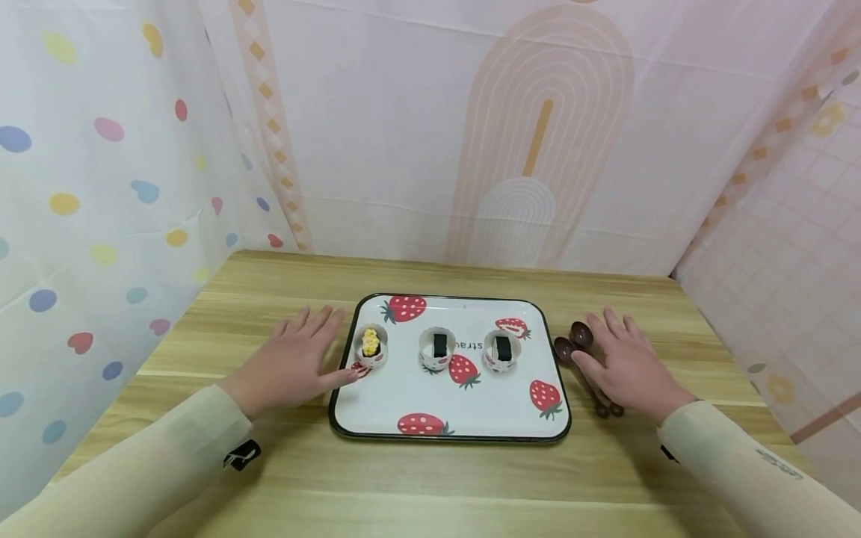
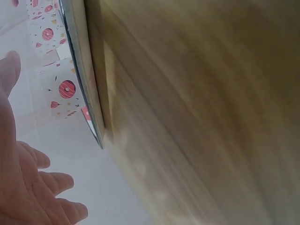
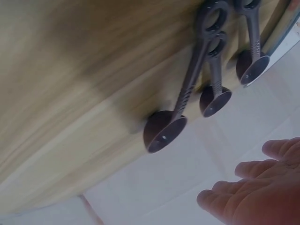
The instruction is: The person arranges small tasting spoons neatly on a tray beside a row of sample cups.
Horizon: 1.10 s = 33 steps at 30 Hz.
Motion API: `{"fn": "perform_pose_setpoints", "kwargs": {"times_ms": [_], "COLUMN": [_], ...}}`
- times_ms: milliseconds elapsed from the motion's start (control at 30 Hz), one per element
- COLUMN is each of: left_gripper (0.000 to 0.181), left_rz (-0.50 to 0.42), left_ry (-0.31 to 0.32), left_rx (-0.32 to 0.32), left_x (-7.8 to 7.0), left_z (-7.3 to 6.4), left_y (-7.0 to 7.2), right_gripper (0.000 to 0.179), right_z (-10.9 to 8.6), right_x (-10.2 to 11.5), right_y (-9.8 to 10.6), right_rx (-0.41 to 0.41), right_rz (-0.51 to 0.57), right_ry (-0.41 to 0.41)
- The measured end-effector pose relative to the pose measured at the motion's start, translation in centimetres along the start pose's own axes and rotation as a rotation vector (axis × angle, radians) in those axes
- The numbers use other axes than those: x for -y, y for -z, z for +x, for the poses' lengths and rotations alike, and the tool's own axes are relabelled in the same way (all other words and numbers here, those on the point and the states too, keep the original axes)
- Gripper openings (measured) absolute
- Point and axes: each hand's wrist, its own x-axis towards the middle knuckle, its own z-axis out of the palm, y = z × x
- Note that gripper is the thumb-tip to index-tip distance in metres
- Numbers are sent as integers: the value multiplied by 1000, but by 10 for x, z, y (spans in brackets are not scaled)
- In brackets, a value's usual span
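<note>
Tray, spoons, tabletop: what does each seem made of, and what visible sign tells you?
Tray: perhaps enamelled metal, smooth; dark rim around printed white, plastic possible.
Spoons: probably plastic, slightly glossy; uniform dark brown with small highlights in the bowls.
Tabletop: wood or wood-look laminate, fairly matt; streaked grain.

Head: I'm looking forward and down from above the table (image 1: 417, 486), taking in the whole tray (image 1: 511, 409).
Left wrist: I'm peering from close in, picture tipped sideways, tray's rim and left hand (image 2: 28, 192) lying at left.
Right wrist: I'm facing the brown scoops (image 3: 216, 101) from nearby, picture nearly upside down, right hand (image 3: 262, 192) filling a lower corner.
Tray: showing in head and left wrist.
Scoops: showing in head and right wrist.
</note>
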Motion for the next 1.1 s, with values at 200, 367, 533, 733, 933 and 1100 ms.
{"fn": "perform_pose_setpoints", "kwargs": {"times_ms": [200, 367, 533, 733, 933, 1100], "left_gripper": [104, 101, 101, 103, 107, 104], "left_rz": [-7, -12, -22, -24, -24, -29], "left_ry": [-8, -13, -9, -11, -16, -25], "left_rx": [17, 27, 54, 73, 89, 100], "left_x": [2, 2, 2, 2, 1, -1], "left_z": [-7, -10, -14, -17, -21, -26], "left_y": [-3, -6, -8, -11, -15, -16], "right_gripper": [82, 84, 83, 82, 80, 77], "right_z": [-4, -7, -8, -11, -15, -16], "right_x": [-4, -9, -12, -15, -18, -21], "right_y": [1, 1, -1, -2, -2, -3], "right_rx": [11, 11, 7, 11, 22, 22], "right_rz": [-6, -10, -19, -26, -15, -26], "right_ry": [-13, -24, -18, -20, -27, -28]}}
